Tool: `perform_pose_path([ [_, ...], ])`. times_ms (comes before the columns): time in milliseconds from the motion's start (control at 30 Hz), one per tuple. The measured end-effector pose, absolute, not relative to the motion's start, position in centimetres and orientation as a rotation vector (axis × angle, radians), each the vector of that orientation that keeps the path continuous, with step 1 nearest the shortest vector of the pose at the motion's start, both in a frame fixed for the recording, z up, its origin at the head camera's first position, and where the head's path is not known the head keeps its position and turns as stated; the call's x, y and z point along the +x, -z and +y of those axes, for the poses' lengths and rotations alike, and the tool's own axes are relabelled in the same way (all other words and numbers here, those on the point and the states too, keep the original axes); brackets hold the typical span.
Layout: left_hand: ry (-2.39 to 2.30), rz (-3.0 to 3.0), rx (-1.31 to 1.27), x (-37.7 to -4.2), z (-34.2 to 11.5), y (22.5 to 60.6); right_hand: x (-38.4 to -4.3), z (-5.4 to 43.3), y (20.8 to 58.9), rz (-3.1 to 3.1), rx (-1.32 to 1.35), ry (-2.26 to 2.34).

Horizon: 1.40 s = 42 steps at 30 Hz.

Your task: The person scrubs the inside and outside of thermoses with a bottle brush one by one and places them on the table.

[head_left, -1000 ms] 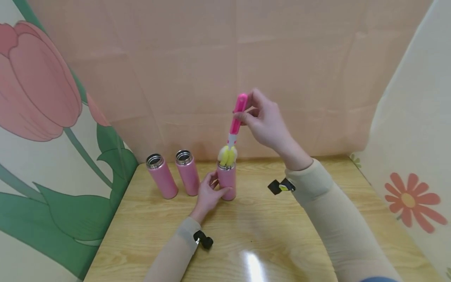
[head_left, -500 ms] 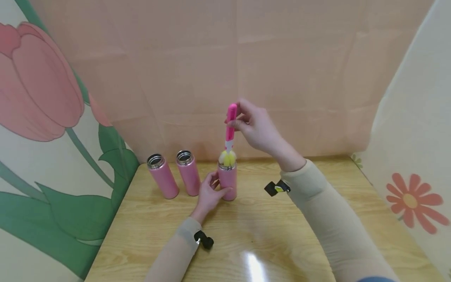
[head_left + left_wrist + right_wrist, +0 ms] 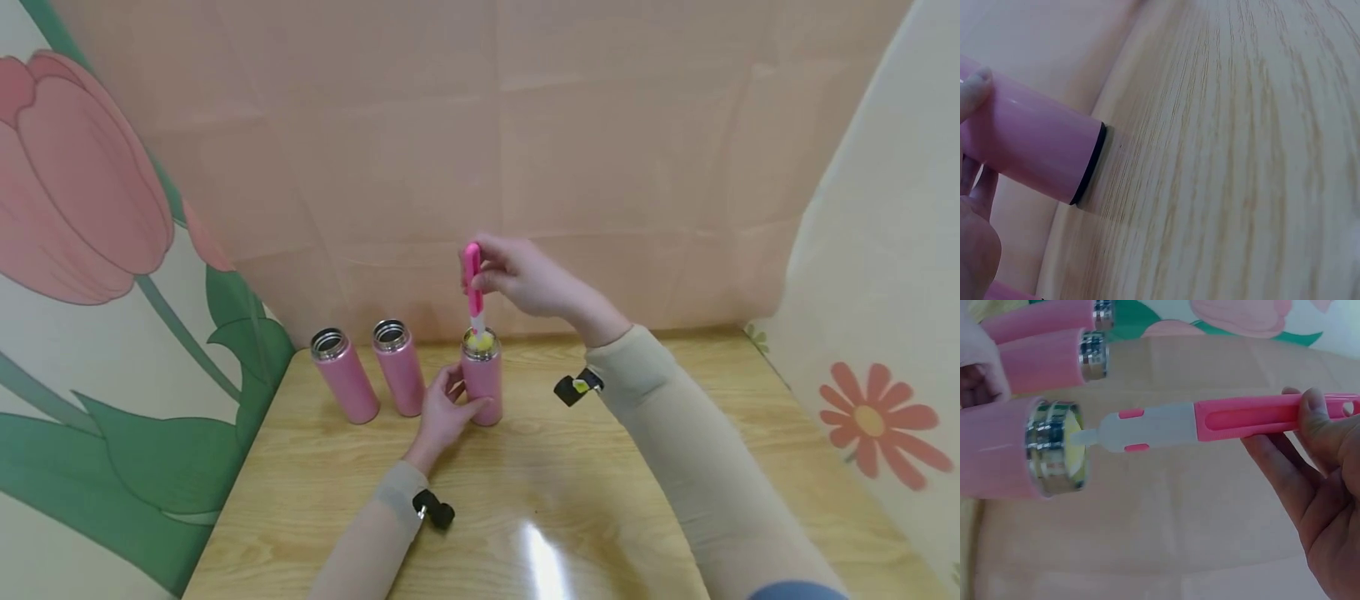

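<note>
My right hand (image 3: 517,273) pinches the pink handle of a bottle brush (image 3: 1247,417) between thumb and fingers. The brush points down into the mouth of a pink bottle (image 3: 483,383); its yellow sponge head sits inside the steel neck, with only the top showing. Around the lower body of that bottle, my left hand (image 3: 444,410) grips with thumb and fingers. The bottle stands upright on the wooden table, its dark base (image 3: 1090,164) down on the wood in the left wrist view.
Two more pink bottles, one nearer (image 3: 400,371) and one farther left (image 3: 347,379), stand uncapped to the left of my left hand. A peach-coloured cloth backdrop (image 3: 645,167) rises behind the wooden table (image 3: 585,517). Flower-printed panels flank both sides.
My right hand has moved down and to the left with the brush. The sponge head, above the rim before, has sunk into the bottle. My left hand keeps its hold.
</note>
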<state>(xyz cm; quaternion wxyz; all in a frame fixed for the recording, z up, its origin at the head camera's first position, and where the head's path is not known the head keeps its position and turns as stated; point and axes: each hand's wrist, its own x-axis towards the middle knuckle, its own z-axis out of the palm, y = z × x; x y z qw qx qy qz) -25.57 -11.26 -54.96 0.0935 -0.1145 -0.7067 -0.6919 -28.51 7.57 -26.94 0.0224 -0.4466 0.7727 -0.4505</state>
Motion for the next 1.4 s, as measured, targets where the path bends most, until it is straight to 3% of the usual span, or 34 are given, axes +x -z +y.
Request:
perform_pose_path([
  [200,2.034,-2.127,-0.41,-25.1,-10.7,55.2,-29.0,7.2,31.3,2.506,-1.278,1.298],
  [400,2.018,-2.161,-0.405,-24.3,-10.0,54.8,-28.4,8.1,34.1,2.58,-1.123,1.48],
  [667,1.997,-2.147,-0.366,-24.0,-9.5,54.8,-27.8,9.5,35.6,2.66,-0.869,1.737],
  [1400,1.994,-2.105,-0.484,-23.9,-9.6,55.4,-27.0,11.6,37.3,2.571,-0.779,2.194],
])
